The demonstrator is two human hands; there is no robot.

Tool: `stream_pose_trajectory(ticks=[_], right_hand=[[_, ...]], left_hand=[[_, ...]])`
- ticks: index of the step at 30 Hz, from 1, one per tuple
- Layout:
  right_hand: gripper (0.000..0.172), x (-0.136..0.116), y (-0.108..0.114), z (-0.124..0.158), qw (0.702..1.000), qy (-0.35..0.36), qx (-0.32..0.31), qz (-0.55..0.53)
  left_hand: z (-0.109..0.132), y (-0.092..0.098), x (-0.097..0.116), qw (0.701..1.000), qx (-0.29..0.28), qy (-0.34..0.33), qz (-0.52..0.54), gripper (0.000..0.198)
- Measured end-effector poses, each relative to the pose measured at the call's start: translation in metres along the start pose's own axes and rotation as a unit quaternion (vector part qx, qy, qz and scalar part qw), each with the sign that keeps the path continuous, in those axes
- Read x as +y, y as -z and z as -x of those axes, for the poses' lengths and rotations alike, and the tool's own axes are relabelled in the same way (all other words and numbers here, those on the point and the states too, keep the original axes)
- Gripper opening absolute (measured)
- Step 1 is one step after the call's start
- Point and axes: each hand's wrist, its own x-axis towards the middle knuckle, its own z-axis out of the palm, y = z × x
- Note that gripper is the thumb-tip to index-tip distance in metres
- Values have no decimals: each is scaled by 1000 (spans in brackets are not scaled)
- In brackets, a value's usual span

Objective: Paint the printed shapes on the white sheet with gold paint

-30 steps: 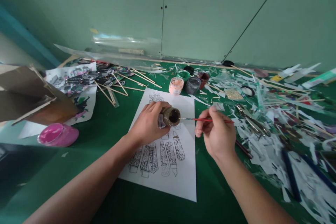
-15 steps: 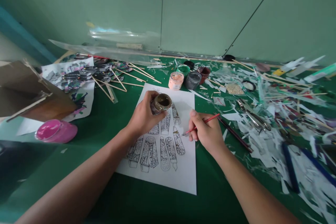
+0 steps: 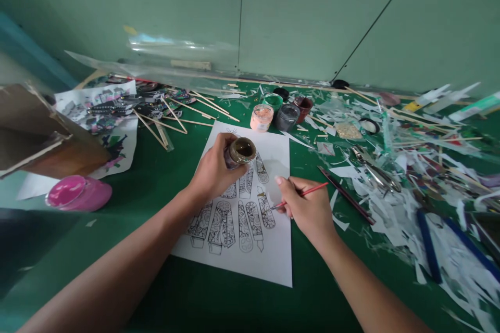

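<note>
The left hand [image 3: 214, 169] is wrapped around a small open jar of brownish paint [image 3: 240, 151], holding it tilted just above the upper middle of a white sheet of line drawings [image 3: 250, 250]. The jar's mouth faces up and toward the right hand. The right hand [image 3: 307, 208] pinches a thin red-handled brush [image 3: 302, 193] between thumb and fingers; the brush tip touches the sheet at one of the outlined figures near its right edge, just below and to the right of the jar. The two hands are near each other but apart, with a strip of printed figures between them.

The sheet lies on a green worktop [image 3: 164, 182], roughly at its middle, its far end toward the wall. Just beyond that far end stands a cluster of small paint pots [image 3: 281, 112]: pale pink, green, grey and dark red. A pink lid or dish [image 3: 78, 193] sits near the left edge, next to a brown cardboard piece [image 3: 42, 140]. Behind that, toward the far left corner, coloured cut-outs and thin wooden sticks [image 3: 175, 114] lie on another printed sheet. The right side of the worktop is covered in white paper scraps [image 3: 394, 203], with a dark brush or pencil [image 3: 346, 195] lying just right of the right hand and metal pliers [image 3: 375, 169] beyond it.
</note>
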Motion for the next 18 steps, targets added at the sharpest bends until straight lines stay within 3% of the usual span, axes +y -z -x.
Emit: stream_pose_trajectory(ticks=[18], right_hand=[[44, -4, 0, 1, 1000, -9, -6, 15]], left_hand=[[0, -1, -2, 1000, 4, -8, 7, 49]])
